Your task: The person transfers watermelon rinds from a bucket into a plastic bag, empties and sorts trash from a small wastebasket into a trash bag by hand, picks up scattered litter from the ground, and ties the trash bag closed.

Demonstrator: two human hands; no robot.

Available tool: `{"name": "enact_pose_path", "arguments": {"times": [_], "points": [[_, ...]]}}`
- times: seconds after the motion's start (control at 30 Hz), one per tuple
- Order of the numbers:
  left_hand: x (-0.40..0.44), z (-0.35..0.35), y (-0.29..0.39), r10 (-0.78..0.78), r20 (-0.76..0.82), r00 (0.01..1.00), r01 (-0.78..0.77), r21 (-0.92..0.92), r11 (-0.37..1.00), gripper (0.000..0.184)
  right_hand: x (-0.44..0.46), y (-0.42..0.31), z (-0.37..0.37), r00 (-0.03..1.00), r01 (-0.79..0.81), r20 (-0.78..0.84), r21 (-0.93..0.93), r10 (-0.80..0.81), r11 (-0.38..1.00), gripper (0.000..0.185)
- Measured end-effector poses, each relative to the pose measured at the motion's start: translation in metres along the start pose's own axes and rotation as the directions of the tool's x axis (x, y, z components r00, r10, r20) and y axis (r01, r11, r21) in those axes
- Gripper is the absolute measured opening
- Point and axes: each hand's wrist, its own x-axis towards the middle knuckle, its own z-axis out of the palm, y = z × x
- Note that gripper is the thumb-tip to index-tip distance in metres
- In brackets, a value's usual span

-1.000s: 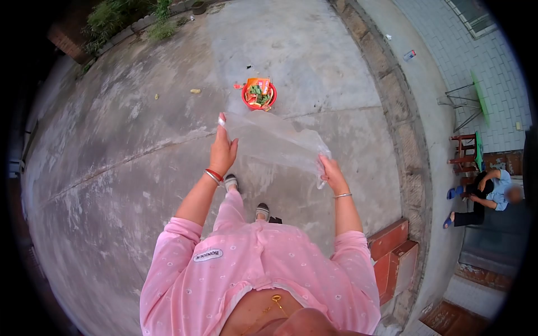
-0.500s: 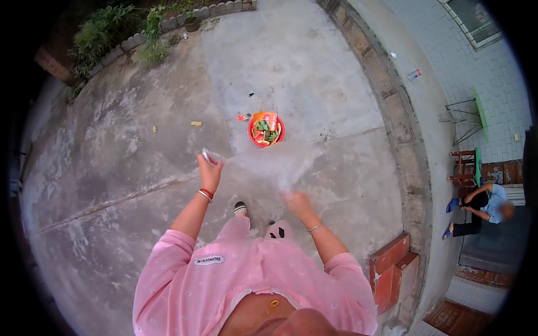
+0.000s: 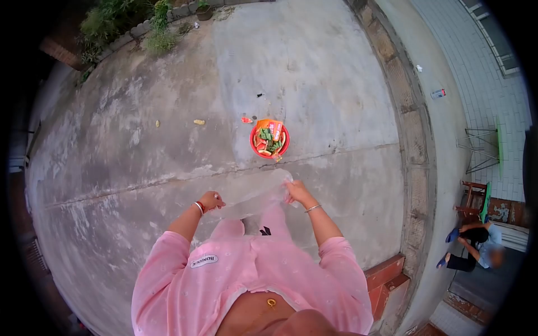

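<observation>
A translucent plastic bag (image 3: 255,189) stretches between my two hands in front of my legs. My left hand (image 3: 211,201) is closed in a pinch on its left end. The fingers of my right hand (image 3: 297,192) grip its upper right corner. Beyond the bag, on the concrete, stands a round red basin (image 3: 253,147), touched by neither hand. Inside it are watermelon rinds (image 3: 261,144), green leaves (image 3: 265,134) and an orange printed packet (image 3: 269,125) leaning at the far rim.
A red scrap (image 3: 246,120) and yellowish pieces (image 3: 199,121) lie on the concrete. Plants (image 3: 159,39) line the far left edge. At right, a stone curb (image 3: 414,134) runs past a can (image 3: 438,93), a green folding table (image 3: 500,148) and a seated person (image 3: 482,246). Reddish blocks (image 3: 386,280) stand nearby.
Both hands still hold the bag. My left hand has come down toward my body, my right hand has risen slightly, and the bag hangs lower and flatter. The whole view has shifted a little.
</observation>
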Motion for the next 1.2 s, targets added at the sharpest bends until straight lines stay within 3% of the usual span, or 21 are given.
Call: {"name": "enact_pose_path", "arguments": {"times": [0.1, 0.13, 0.23, 0.3, 0.4, 0.43, 0.53, 0.57, 0.63, 0.73, 0.83, 0.93, 1.0, 1.1, 1.13, 1.2], "points": [[0.009, 0.015, 0.050, 0.051, -0.036, 0.998, -0.053, -0.047, 0.998, 0.064, 0.034, -0.025, -0.056, 0.997, -0.032, 0.075, 0.071, 0.027, 0.997, 0.056], [0.022, 0.020, 0.068, 0.063, -0.029, 0.998, -0.060, 0.120, 0.991, 0.073, 0.045, -0.034, -0.076, 0.998, -0.029, 0.062, 0.077, 0.024, 0.997, 0.056], [0.080, 0.036, 0.094, 0.345, -0.307, 0.887, -0.079, 0.634, 0.769, 0.079, 0.076, -0.062, -0.121, 1.000, 0.015, 0.014, 0.090, -0.016, 0.996, 0.058], [0.098, 0.025, 0.139, 0.342, -0.433, 0.834, -0.027, 0.587, 0.809, 0.076, 0.102, -0.079, -0.152, 0.996, 0.082, -0.054, 0.099, -0.077, 0.992, 0.059], [0.164, -0.020, 0.197, 0.449, -0.592, 0.669, -0.186, 0.452, 0.872, 0.070, 0.140, -0.109, -0.193, 0.948, 0.230, -0.236, 0.038, -0.214, 0.973, 0.059], [0.184, -0.040, 0.219, 0.462, -0.613, 0.641, -0.274, 0.379, 0.884, 0.067, 0.152, -0.116, -0.203, 0.907, 0.290, -0.321, 0.004, -0.273, 0.957, 0.058], [0.202, -0.080, 0.297, 0.663, -0.668, 0.338, -0.530, 0.447, 0.720, 0.067, 0.192, -0.131, -0.229, 0.741, 0.391, -0.506, -0.210, -0.442, 0.896, 0.055], [0.199, -0.088, 0.319, 0.712, -0.668, 0.218, -0.607, 0.479, 0.635, 0.068, 0.198, -0.132, -0.227, 0.638, 0.425, -0.580, -0.284, -0.507, 0.860, 0.053], [0.180, -0.094, 0.356, 0.699, -0.671, 0.247, -0.679, 0.395, 0.619, 0.071, 0.205, -0.137, -0.221, 0.383, 0.460, -0.685, -0.441, -0.620, 0.771, 0.050], [0.206, -0.097, 0.356, 0.797, -0.583, 0.157, -0.614, 0.575, 0.542, 0.071, 0.222, -0.111, -0.203, 0.291, 0.390, -0.600, -0.637, -0.745, 0.665, 0.046], [0.324, -0.111, 0.305, 0.878, -0.418, 0.232, -0.498, 0.725, 0.476, 0.072, 0.296, -0.035, -0.192, 0.467, 0.202, -0.566, -0.681, -0.680, 0.704, 0.046], [0.412, -0.102, 0.243, 0.897, -0.252, 0.363, -0.326, 0.868, 0.375, 0.070, 0.383, 0.048, -0.171, 0.587, 0.179, -0.560, -0.614, -0.585, 0.768, 0.048], [0.496, -0.096, 0.187, 0.960, -0.169, 0.222, -0.296, 0.927, 0.232, 0.065, 0.441, 0.101, -0.153, 0.626, 0.222, -0.537, -0.572, -0.565, 0.789, 0.053], [0.566, -0.079, 0.126, 0.857, -0.272, 0.437, -0.318, 0.845, 0.430, 0.053, 0.498, 0.171, -0.127, 0.770, 0.255, -0.503, -0.323, -0.394, 0.911, 0.056], [0.583, -0.078, 0.111, 0.832, -0.343, 0.435, -0.389, 0.762, 0.518, 0.050, 0.508, 0.189, -0.118, 0.824, 0.245, -0.468, -0.212, -0.318, 0.946, 0.056], [0.598, -0.074, 0.094, 0.751, -0.488, 0.445, -0.524, 0.537, 0.660, 0.045, 0.509, 0.200, -0.113, 0.773, 0.379, -0.488, -0.158, -0.406, 0.912, 0.056]]}}
